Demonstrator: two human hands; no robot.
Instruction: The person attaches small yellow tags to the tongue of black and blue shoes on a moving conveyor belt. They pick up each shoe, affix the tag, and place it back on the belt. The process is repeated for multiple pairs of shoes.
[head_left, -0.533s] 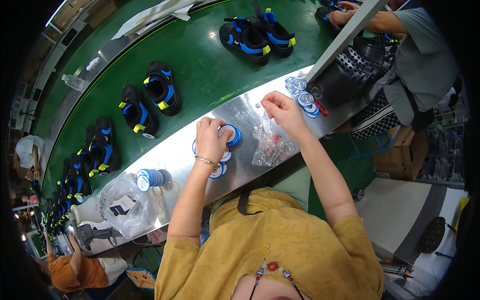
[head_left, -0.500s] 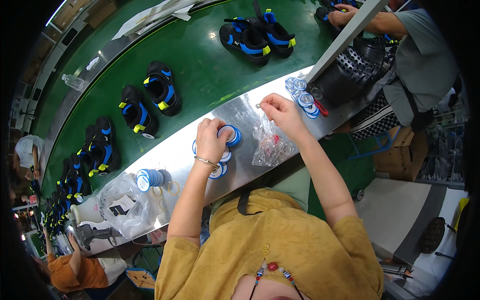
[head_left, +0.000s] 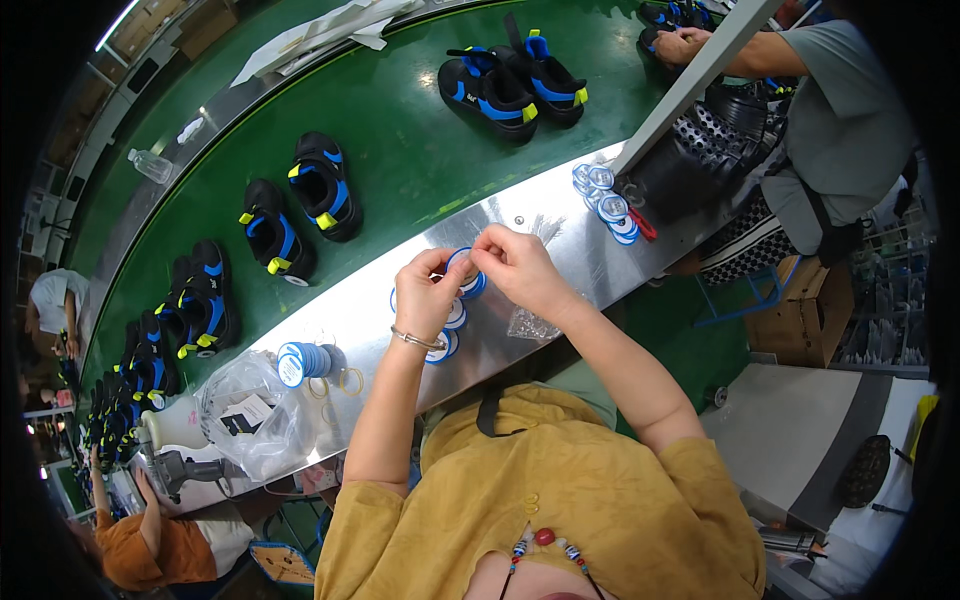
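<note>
My left hand [head_left: 428, 292] and my right hand [head_left: 515, 268] are close together above the metal strip of the bench. Thumb and fingers of each are pinched, and their tips nearly meet. Whatever lies between them is too small to make out. Right beneath the fingertips are white round discs with blue rims [head_left: 474, 288], more of which lie partly hidden under my left hand. A crumpled clear plastic bag [head_left: 530, 325] lies below my right hand and is partly covered by it. Thin clear strands [head_left: 548, 228] show just beyond that hand.
A stack of blue-rimmed discs [head_left: 302, 363] and yellowish rings [head_left: 350, 381] lie to the left, beside a large clear bag [head_left: 255, 425]. More discs [head_left: 605, 205] lie at right, near a post [head_left: 690, 85]. Black-and-blue shoes [head_left: 325, 188] line the green belt [head_left: 400, 150]. A co-worker [head_left: 850, 120] sits at right.
My right hand has moved left and down from the far part of the metal strip to my left hand. My left fingers have shifted off the discs into a pinch beside it.
</note>
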